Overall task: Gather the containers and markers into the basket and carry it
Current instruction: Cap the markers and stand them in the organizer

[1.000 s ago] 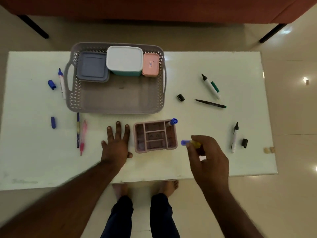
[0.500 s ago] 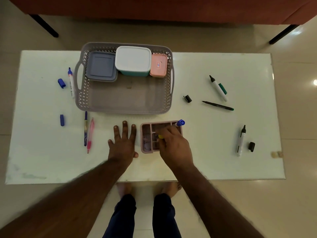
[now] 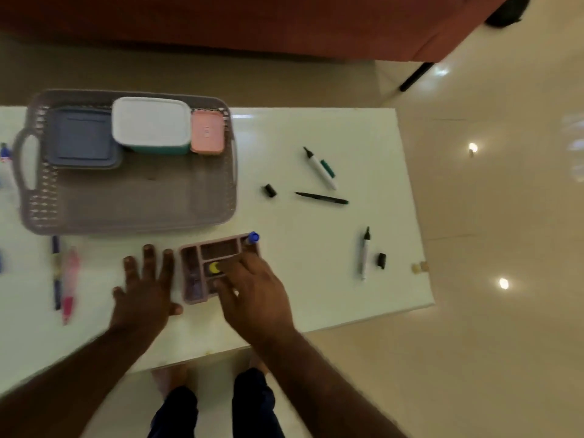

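Three lidded containers sit along the far wall of the grey basket (image 3: 126,222): a blue-grey one (image 3: 82,141), a white one (image 3: 148,123), a small pink one (image 3: 207,131). The near half of the basket floor is bare.

The pink compartment organizer (image 3: 202,252) is out on the table (image 3: 316,279), just in front of the basket. A blue-capped marker (image 3: 252,238) leans at its far right corner; a yellow marker end (image 3: 215,267) shows in a middle slot.

Our left hand (image 3: 147,289) lies flat beside the organizer, fingers spread. Our right hand (image 3: 256,295) is over its near right part; whether its fingers pinch the yellow marker we cannot tell.

Left to gather, we judge: a green-banded marker (image 3: 319,168), a thin black pen (image 3: 320,198), a white marker (image 3: 365,252), two loose black caps (image 3: 270,190), pens at the left (image 3: 68,281), then the organizer, then the carry.
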